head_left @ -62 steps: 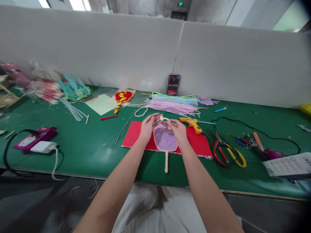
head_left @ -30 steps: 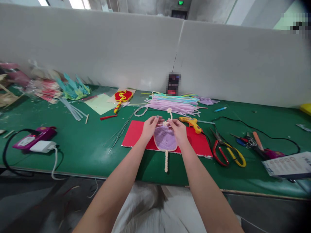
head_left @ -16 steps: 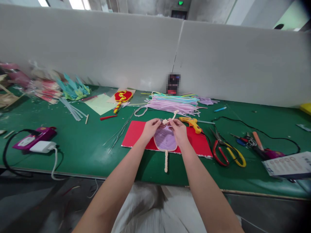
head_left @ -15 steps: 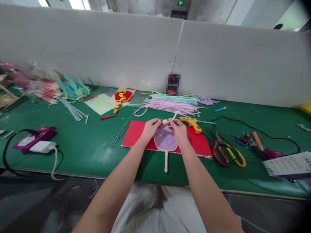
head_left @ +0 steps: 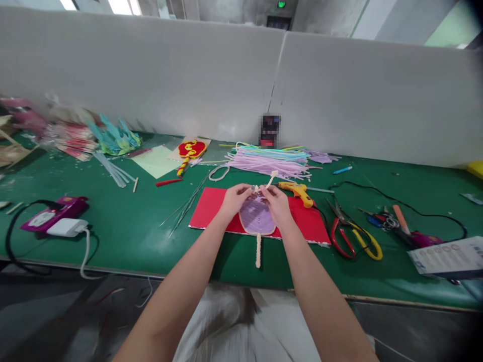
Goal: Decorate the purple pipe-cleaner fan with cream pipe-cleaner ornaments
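My left hand (head_left: 236, 200) and my right hand (head_left: 277, 202) meet over the top of a purple fan-shaped piece (head_left: 257, 217) with a cream rim and a twisted cream handle (head_left: 258, 251). Both are closed, fingertips pinching a cream pipe cleaner (head_left: 272, 177) between them. Its bent end sticks up past my right fingers, and the rest is partly hidden by the fingers. Beneath the fan lies a red board (head_left: 209, 207), and the handle reaches over its near edge. To the right of my right hand, a yellow glue gun (head_left: 300, 193) rests on the board's far edge.
Behind the board lies a bundle of lilac and turquoise pipe cleaners (head_left: 269, 163). A red-and-yellow fan (head_left: 190, 151) lies farther left. Thin wires (head_left: 186, 208) are left of the board; scissors (head_left: 345, 231) and a black cord (head_left: 400, 193) are right. A purple power strip (head_left: 56, 213) sits far left.
My fingers have shifted slightly on the cream pipe cleaner, and less of it shows between my fingertips. The fan, board and tools stay in place.
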